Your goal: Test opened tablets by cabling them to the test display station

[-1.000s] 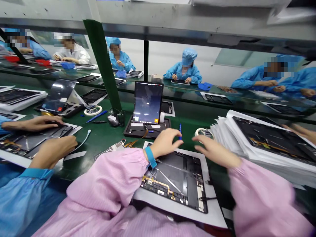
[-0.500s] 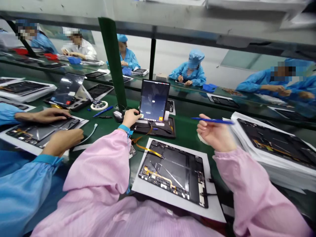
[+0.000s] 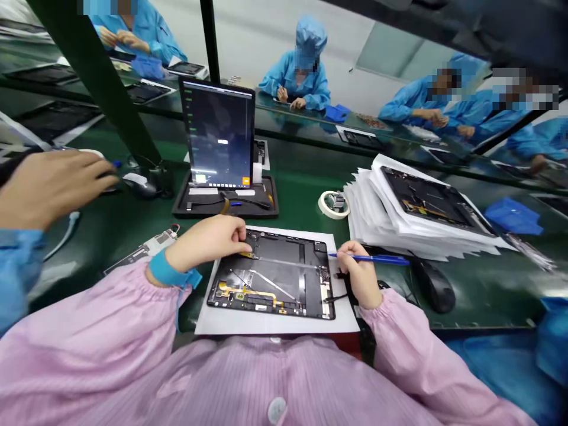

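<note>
Back from the far mouse point(image 3: 141, 184), my left hand point(image 3: 213, 239) curls fingertips onto the near open tablet point(image 3: 284, 278)'s gold flex cable point(image 3: 248, 255); whether it pinches, I cannot tell. My right hand point(image 3: 361, 278), gripping the blue pen point(image 3: 377, 259), has dropped to the tablet's right edge.

Pink striped smock point(image 3: 231, 378), blue wristband point(image 3: 166, 273)

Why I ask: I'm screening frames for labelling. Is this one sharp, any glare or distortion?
Head view, centre: opened tablet, left hand and right hand with blue pen are sharp; head view, edges: co-worker's hand looks stretched and soft, bench edges bow; standing screen shows reflections.
</note>
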Tool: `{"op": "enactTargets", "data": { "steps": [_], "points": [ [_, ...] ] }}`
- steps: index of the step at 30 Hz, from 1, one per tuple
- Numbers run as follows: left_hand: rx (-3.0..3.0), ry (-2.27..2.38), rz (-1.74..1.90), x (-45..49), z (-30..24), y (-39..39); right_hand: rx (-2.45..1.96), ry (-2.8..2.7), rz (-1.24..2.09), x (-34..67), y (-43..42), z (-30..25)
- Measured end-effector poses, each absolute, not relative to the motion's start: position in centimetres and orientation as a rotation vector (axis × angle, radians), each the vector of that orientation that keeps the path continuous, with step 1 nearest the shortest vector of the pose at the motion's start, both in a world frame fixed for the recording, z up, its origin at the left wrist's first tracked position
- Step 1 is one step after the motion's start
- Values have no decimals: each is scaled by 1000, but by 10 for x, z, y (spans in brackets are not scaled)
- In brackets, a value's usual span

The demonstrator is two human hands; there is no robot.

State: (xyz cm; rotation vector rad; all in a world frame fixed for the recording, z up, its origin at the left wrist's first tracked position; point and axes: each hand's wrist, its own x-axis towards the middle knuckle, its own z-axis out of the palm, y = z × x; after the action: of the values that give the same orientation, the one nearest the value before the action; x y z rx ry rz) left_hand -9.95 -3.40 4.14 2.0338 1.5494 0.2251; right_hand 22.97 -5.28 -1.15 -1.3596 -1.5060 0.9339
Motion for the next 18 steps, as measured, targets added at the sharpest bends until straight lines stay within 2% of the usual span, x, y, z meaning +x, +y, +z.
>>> {"op": "enactTargets", "data": {
  "steps": [6, 18],
  "points": [
    [2176, 1540, 19, -87, 31, -40, -1426, -1677, 759, 224, -54, -16],
    [2091, 1473, 65, -86, 29, -40, -1388, -1816, 682, 223, -51, -19]
  ]
}}
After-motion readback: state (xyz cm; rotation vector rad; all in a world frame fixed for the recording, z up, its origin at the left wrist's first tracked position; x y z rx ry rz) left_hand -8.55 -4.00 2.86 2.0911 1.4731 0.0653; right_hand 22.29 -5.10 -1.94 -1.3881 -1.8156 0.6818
